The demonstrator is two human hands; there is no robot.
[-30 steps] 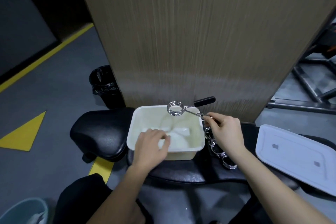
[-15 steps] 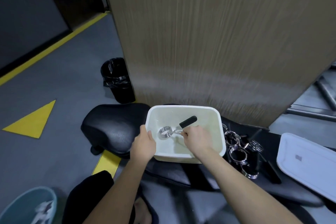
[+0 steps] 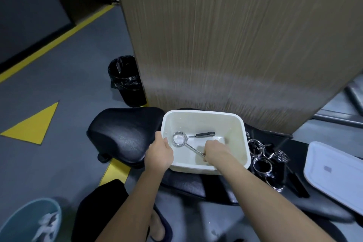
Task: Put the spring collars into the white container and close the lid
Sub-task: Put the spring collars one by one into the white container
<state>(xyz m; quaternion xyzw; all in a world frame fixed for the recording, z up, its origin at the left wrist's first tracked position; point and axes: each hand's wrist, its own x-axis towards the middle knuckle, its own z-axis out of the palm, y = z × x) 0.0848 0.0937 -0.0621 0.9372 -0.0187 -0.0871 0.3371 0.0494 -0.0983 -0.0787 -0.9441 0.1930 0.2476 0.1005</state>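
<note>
left hand [image 3: 159,153]: curled over the left rim of the white container [image 3: 238,133], thumb inside, fingers down the outer wall; gripping the rim.
right hand [image 3: 215,151]: inside the container, fingers closed round the lower handle of one spring collar [image 3: 179,138]; fingertips hidden, so exact pinch not clear.
spring collar in container: coil lies on the container floor near the left wall; black-gripped handle points right, bare wire handle runs down-right into the right hand.
white container: open, sits on the black padded bench [image 3: 125,135], towards its far edge, against the wooden panel [image 3: 235,45].
remaining spring collars [image 3: 262,164]: loose pile on the bench just beside the container's right wall, outside it; count unclear, blurred.
lid [image 3: 337,175]: off, lying flat at the right end of the bench, apart from the container, past the pile.
floor: black bin [image 3: 126,82] left of the panel.
</note>
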